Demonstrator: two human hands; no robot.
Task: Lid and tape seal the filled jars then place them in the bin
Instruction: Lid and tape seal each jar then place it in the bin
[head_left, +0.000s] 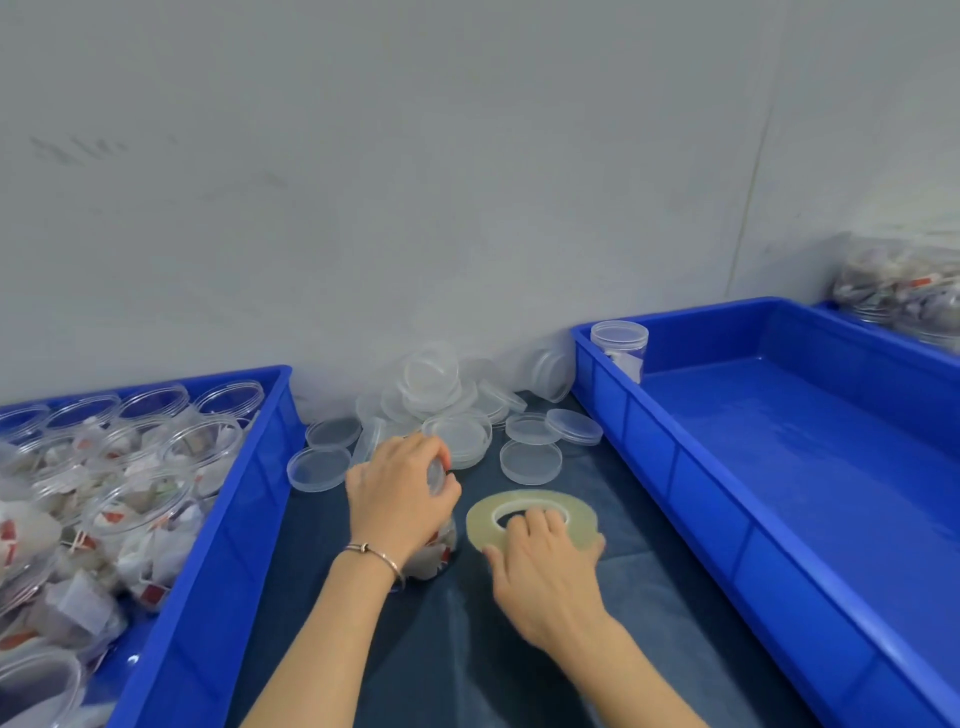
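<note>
Gripping w/ both hands: left hand (400, 493) is curled over the lid (436, 474) on top of a filled jar (434, 551), pressing or twisting it down, can't tell which. Right hand (548, 566) rests on the tape roll (530, 517), fingers hooked into its centre hole, thumb at the outer edge.

Head view only: jar stands upright on the dark cloth (649, 597), just left of the tape roll, nearly touching. Roll lies flat, so its axis points up like the jar's. Loose tape end isn't visible.

Next, I reckon, tape goes round the lid seam; right hand is nearer the roll, jar sits to its left. Sealed jars go in the right bin (701, 483), which holds one lidded jar (619, 345) at its far corner. Left bin (244, 499) has open filled jars. Spare lids (530, 460) piled behind, by the wall.
</note>
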